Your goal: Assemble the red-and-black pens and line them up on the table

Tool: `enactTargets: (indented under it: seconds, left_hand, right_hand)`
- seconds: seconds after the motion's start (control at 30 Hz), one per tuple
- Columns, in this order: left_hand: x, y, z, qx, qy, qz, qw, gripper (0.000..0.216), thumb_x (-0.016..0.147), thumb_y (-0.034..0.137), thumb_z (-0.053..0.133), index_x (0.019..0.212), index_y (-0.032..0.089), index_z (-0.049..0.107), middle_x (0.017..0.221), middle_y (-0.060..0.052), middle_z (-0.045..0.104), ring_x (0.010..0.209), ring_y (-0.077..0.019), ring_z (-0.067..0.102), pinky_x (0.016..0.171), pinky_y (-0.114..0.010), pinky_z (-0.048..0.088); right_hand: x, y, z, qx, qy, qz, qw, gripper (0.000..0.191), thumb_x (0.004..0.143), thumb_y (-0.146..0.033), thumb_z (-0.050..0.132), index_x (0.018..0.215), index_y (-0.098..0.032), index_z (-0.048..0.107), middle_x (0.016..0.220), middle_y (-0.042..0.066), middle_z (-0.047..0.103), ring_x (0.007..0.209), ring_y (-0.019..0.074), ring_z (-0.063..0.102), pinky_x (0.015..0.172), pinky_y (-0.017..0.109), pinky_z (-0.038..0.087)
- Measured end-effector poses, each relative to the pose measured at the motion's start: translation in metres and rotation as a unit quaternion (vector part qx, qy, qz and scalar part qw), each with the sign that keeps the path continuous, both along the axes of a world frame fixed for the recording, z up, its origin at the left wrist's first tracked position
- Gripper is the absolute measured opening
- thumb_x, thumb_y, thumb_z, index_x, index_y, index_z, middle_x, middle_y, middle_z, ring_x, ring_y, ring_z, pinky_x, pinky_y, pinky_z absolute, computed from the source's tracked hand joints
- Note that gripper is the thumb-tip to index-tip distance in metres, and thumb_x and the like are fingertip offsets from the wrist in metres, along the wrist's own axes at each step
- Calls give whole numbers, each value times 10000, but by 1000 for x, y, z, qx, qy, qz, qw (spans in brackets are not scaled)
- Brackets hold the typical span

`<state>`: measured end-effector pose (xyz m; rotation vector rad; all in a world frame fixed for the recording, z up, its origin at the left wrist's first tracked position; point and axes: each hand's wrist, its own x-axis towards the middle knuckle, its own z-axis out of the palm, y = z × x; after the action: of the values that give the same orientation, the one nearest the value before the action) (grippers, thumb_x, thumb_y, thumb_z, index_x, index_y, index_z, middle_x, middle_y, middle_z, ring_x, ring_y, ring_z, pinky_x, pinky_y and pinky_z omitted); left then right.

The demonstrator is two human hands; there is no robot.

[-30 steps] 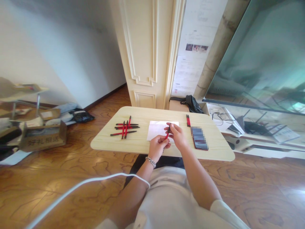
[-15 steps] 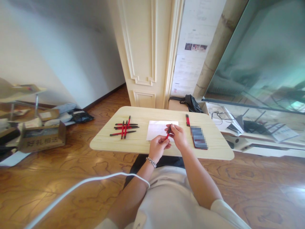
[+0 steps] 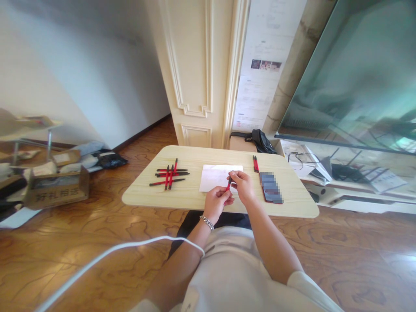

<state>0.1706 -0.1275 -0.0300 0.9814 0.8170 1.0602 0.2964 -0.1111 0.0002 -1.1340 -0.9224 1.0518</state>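
Observation:
A red and black pen [image 3: 229, 184] is held over the near edge of a white sheet of paper [image 3: 211, 175]. The fingers of my left hand [image 3: 216, 200] pinch its lower, red part. My right hand [image 3: 242, 185] grips the black upper end between thumb and fingers. To the left lie several more red and black pens [image 3: 169, 177], some crossing over others. A couple of similar pens [image 3: 255, 164] rest side by side at the right, just beyond a phone [image 3: 271, 187] whose screen is blurred out.
The pale wooden table [image 3: 185, 201] has rounded corners. A white cable [image 3: 130, 243] crosses in front of my left forearm. A cardboard box [image 3: 58, 188] sits on the floor at left. A black bag [image 3: 262, 142] lies behind the table, near a large screen [image 3: 354, 78].
My right hand has shifted slightly, and its fingers sit a little differently on the pen's black end. My left hand keeps its pinch. The pens on the table have not moved.

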Motion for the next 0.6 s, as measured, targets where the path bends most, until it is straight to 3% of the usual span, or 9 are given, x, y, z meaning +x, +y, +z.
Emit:
enactTargets:
  seconds: [0.2,0.43,0.6]
  left_hand:
    - [0,0,-1,-4,-14,-4,1000,337,653,380,766,830,132,622,720,-53,687,598,-157,664,617,-315,566]
    - [1,-2,-2,13,23,20,999,315,650,344,771,826,127,626,692,-54,681,600,-165,668,614,-308,562]
    - [-1,-2,1,3,-2,4,1000,327,656,358,767,839,126,627,715,-60,682,614,-169,670,603,-302,560]
  right_hand:
    - [3,0,0,-14,34,42,998,331,735,-507,618,897,-221,656,835,34,675,725,137,595,615,246,426]
    - [0,-1,2,-23,12,-23,999,326,641,-471,728,677,-197,555,714,3,636,625,115,547,582,237,397]
    - [1,-3,3,-12,36,35,999,344,745,-533,601,874,-218,653,831,32,663,704,132,586,599,240,411]
